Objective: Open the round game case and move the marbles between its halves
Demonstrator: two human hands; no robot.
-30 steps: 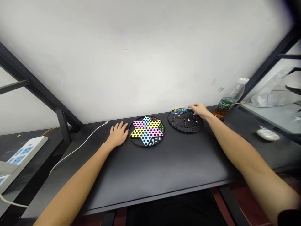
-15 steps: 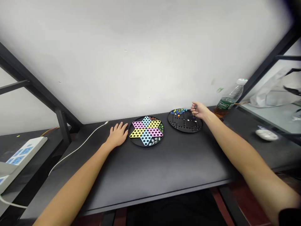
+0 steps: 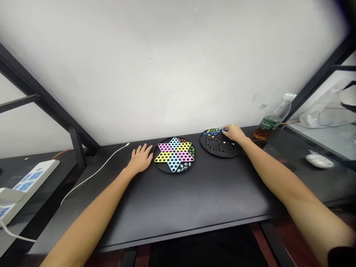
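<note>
At one o'clock on the black flat desk (image 3: 178,207), a round black grooved board (image 3: 215,147) carries blue and yellow glassy marbles (image 3: 214,132) bunched near eleven o'clock. One orange ball (image 3: 213,137) lies apart; handling appears unfinished. Right hand (image 3: 233,132): fingertips narrowed at twelve o'clock; grip cannot be determined. Left hand (image 3: 141,158): palm down, fingers spread, apparently holding nothing, at nine o'clock beside the round multicoloured star board (image 3: 174,152).

R grip (image 3: 233,133) hides pt of dark board (image 3: 216,146); pwr strip (image 3: 32,181) cut by L edge.

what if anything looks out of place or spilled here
A green mark on the white wall near the bottle stands out, odd against the pale surface. The star board and dark board lie flat; no spill visible.
</note>
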